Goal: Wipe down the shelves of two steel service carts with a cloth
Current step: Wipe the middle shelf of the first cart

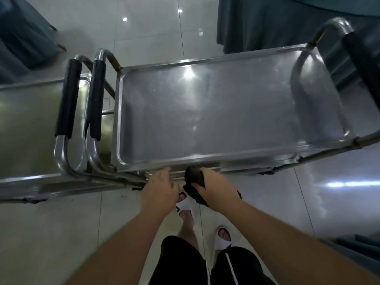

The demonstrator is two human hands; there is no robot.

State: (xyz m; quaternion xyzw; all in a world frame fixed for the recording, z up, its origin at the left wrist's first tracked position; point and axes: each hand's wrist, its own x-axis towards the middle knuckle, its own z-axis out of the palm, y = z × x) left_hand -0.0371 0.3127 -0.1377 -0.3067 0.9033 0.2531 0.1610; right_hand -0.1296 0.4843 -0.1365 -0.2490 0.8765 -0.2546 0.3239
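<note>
A dark crumpled cloth (pixel 194 177) is gripped in the right hand (pixel 218 187) at the near rim of the central steel cart's top tray (pixel 205 114). The left hand (pixel 160 189) hangs open, empty. Wiping seems barely begun; the second steel cart (pixel 30 120), at left, appears untouched.

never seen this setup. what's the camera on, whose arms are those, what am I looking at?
There is no machine here: the single picture comes from a wide-angle camera worn on a person's head, looking down, so the bare arms entering from the bottom are the wearer's own. Below them you see black shorts and white slide sandals on a glossy tiled floor. In front stand two shiny steel service carts: the right cart's top tray is bare, and the left cart sits beside it, their black-padded push handles next to each other. The right hand has a closed grip on a dark cloth at the tray's near edge. The left hand reaches for the same edge, open.
</note>
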